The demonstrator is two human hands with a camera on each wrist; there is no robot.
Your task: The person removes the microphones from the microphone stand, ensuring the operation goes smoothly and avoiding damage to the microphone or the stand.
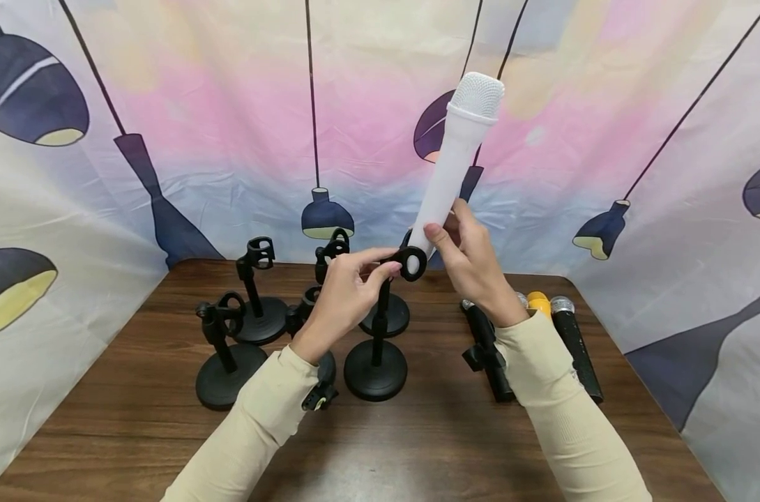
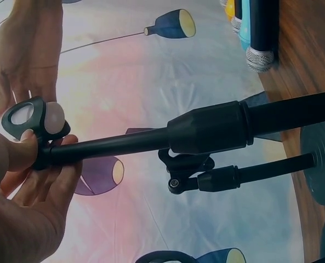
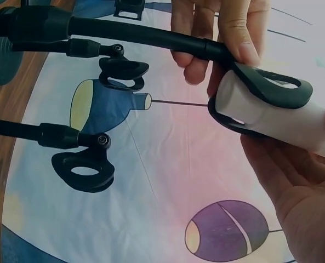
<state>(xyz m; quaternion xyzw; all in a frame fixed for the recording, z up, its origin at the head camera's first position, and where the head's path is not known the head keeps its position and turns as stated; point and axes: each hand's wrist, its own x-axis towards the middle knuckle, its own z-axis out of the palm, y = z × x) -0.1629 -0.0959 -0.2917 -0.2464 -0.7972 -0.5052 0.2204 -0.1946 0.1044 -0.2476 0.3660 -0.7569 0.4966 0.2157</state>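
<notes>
A white microphone [image 1: 449,160] tilts up to the right, its mesh head on top. My right hand [image 1: 474,265] grips its lower body with thumb and fingers. The lower end of the microphone sits within the black clip [image 3: 261,82] of a desk microphone stand [image 1: 376,373]. My left hand [image 1: 348,289] pinches this stand at the top of its pole, just beside the clip, with the thumb near the clip's base in the left wrist view. The stand's round base appears to rest on the table.
Several other black microphone stands with bare clips [image 1: 229,369] stand at left and behind. On the right lie a black microphone [image 1: 483,341], a yellow one [image 1: 539,302], a silver-headed black one [image 1: 577,348] and a light blue one [image 2: 245,33]. A patterned cloth hangs behind the wooden table [image 1: 135,411].
</notes>
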